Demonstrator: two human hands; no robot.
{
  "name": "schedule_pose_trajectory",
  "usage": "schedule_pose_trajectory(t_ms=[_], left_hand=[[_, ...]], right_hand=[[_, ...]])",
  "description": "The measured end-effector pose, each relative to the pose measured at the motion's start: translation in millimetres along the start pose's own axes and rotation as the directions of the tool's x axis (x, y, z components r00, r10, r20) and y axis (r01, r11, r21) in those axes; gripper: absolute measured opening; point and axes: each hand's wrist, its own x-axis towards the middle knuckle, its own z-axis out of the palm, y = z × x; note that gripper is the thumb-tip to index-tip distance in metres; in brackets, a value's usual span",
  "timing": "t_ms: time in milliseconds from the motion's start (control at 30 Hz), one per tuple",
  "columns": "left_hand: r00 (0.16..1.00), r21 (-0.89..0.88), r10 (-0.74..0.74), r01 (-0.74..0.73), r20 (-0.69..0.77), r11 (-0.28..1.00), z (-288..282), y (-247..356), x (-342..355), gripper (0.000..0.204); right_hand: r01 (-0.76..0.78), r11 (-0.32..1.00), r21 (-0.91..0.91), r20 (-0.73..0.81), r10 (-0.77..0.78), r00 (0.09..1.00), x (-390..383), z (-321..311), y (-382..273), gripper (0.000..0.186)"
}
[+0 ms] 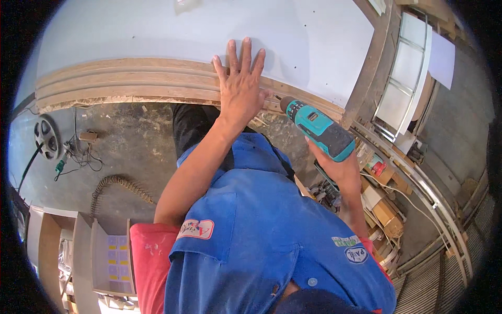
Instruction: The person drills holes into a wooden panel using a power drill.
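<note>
A pale, flat panel (130, 36) stretches across the far side, with several long wooden strips (130, 78) stacked along its near edge. My left hand (240, 91) lies palm down with fingers spread, across the strips and onto the panel, holding nothing. At the right, my right hand (342, 170) is wrapped round the handle of a teal and black cordless drill (319, 125). The drill's tip points left toward the strips, close to my left thumb. Whether the bit touches the wood I cannot tell.
On the floor at the left lie a cable reel (47, 137), a tangle of cords and a coiled hose (112, 180). Open cabinets (98, 261) stand at the lower left. To the right are a metal-framed panel (405, 73), curved-looking rails (429, 201) and cardboard and wood scraps (384, 209).
</note>
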Motion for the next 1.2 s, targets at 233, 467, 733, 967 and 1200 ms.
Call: schedule_pose_trajectory(t_ms=[233,467,733,967,1200], left_hand=[[0.999,-0.071,0.029,-0.031,-0.032,0.997,-1,-4,-3,0.11],[1.0,-0.067,-0.021,0.02,-0.018,0.998,-2,-1,-1,0.111],[0.998,-0.075,-0.068,0.069,0.014,0.995,-4,5,2,0.113],[0.996,-0.085,-0.082,0.084,0.029,0.993,-7,7,4,0.113],[0.995,-0.066,-0.091,0.093,0.036,0.993,-5,7,4,0.114]], right_hand=[[0.041,0.997,-0.071,-0.082,-0.046,0.996,-4,2,1,0.035],[-0.03,0.992,-0.124,-0.014,0.029,0.999,-3,-2,18,0.041],[0.065,0.997,-0.03,-0.022,-0.066,0.998,-5,-12,24,0.064],[0.107,0.985,-0.136,0.103,-0.093,0.99,11,-20,2,0.071],[0.157,0.985,-0.075,0.159,-0.144,0.977,22,-21,0,0.067]])
